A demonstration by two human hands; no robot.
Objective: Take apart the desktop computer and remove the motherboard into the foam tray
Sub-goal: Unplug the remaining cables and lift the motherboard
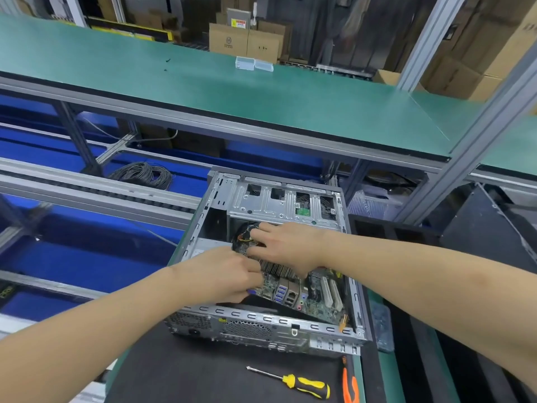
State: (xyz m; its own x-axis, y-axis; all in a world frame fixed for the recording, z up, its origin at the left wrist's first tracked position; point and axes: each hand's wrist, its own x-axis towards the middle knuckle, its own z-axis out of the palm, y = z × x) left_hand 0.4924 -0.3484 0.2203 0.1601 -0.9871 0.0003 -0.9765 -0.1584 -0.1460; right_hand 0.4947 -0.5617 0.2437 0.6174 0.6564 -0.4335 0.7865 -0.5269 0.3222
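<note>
Both bare hands reach into the open computer case (290, 324): left hand (220, 274) grips the motherboard (316, 298) edge, right hand (287, 245) clamps its cooler (276, 267); a screwdriver (293, 381) lies nearby.

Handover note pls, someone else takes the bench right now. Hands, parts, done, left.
Left hand: inside the open case, grip on the motherboard at its left edge by the rear ports.
Right hand: over the heatsink and fan, fingers on it.
Motherboard in the chassis, near edge looks lifted; whether it is free, cannot tell.
Yellow screwdriver lies on the black mat in front, untouched; an orange tool beside it.
Done: side panel off.
Left: lift board out into the foam tray, right of the case.
</note>
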